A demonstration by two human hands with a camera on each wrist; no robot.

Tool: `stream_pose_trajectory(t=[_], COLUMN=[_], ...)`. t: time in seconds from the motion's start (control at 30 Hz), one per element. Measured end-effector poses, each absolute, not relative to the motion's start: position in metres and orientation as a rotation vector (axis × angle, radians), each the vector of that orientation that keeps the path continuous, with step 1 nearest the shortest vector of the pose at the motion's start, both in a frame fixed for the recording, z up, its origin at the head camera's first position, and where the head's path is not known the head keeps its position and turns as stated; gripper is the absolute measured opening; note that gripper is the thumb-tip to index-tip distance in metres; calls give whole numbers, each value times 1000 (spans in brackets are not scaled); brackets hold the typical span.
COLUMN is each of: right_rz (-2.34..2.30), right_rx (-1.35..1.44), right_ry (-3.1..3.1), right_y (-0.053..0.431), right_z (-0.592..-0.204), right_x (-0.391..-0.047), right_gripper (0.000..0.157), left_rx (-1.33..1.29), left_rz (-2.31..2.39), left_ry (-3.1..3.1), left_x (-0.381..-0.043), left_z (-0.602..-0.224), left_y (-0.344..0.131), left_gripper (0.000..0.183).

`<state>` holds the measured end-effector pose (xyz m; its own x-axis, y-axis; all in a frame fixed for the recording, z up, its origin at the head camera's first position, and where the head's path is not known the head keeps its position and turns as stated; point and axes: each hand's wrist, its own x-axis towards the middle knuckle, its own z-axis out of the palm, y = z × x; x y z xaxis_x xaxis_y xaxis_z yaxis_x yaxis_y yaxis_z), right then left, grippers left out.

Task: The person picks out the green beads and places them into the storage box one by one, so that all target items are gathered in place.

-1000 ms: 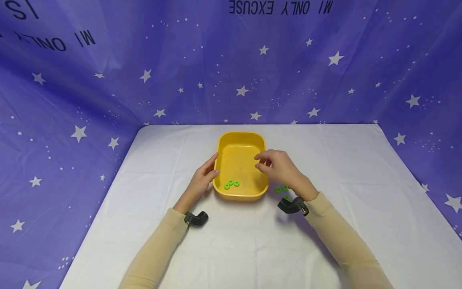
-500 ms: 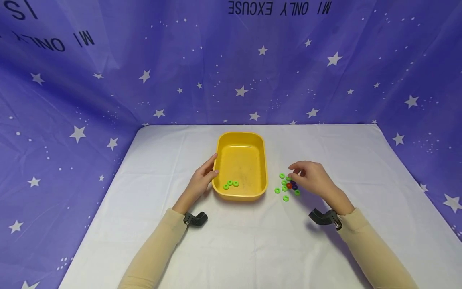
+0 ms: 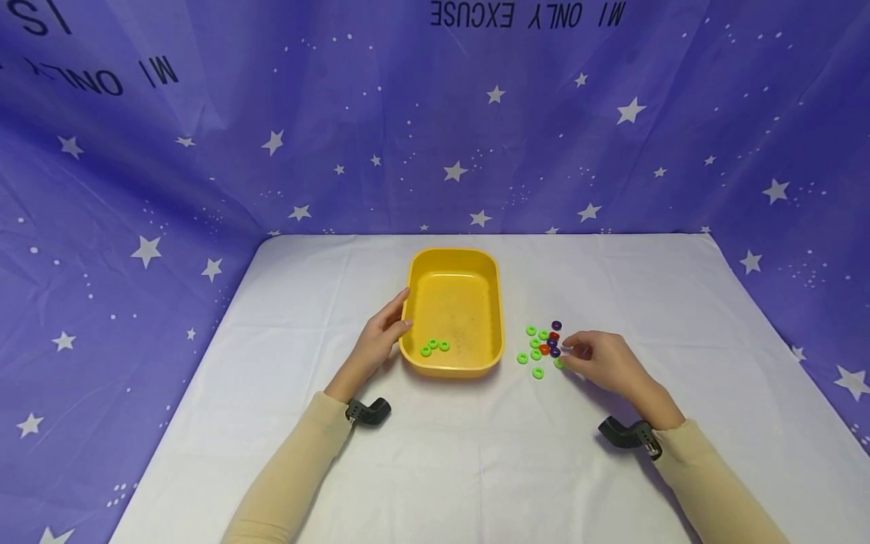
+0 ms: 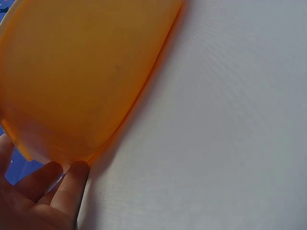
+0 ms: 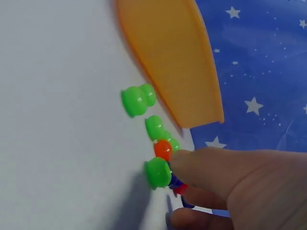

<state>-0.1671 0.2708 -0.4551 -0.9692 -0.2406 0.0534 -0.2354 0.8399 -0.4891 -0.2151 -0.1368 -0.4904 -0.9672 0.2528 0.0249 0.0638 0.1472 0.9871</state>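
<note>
A yellow plastic tray stands mid-table with three green ring-shaped beads near its front left corner. My left hand holds the tray's left wall, thumb over the rim and fingers on the outside. Right of the tray lies a loose cluster of beads: several green ones, purple ones, a red one and an orange-red one. My right hand reaches in from the cluster's right side, thumb and fingers apart, its thumb tip partly covering a green bead in the head view.
A white cloth covers the table. Behind and at the sides hangs a purple curtain with white stars and printed lettering. Each wrist wears a black camera mount.
My right hand has moved from over the tray's right rim to the right side of the bead cluster, uncovering the purple and red beads. The left hand and tray stay in place.
</note>
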Motion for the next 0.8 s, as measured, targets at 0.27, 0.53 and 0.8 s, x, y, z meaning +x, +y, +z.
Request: stream_pose_trajectory(t=[0.27, 0.53, 0.8], right_rz=[-756, -726, -704], right_rx=[-388, -450, -458], right_ry=[3016, 3037, 3031], right_y=[271, 269, 272], right_z=[-460, -463, -466], right_x=[-165, -166, -168], right_gripper=[27, 26, 21], left_rx=[313, 289, 304], left_rz=[1921, 1921, 1917], left_ry=[2279, 2277, 2289], left_x=[-215, -214, -215], left_z=[-489, -488, -490], left_y=[-136, -137, -137], left_gripper=[62, 63, 62])
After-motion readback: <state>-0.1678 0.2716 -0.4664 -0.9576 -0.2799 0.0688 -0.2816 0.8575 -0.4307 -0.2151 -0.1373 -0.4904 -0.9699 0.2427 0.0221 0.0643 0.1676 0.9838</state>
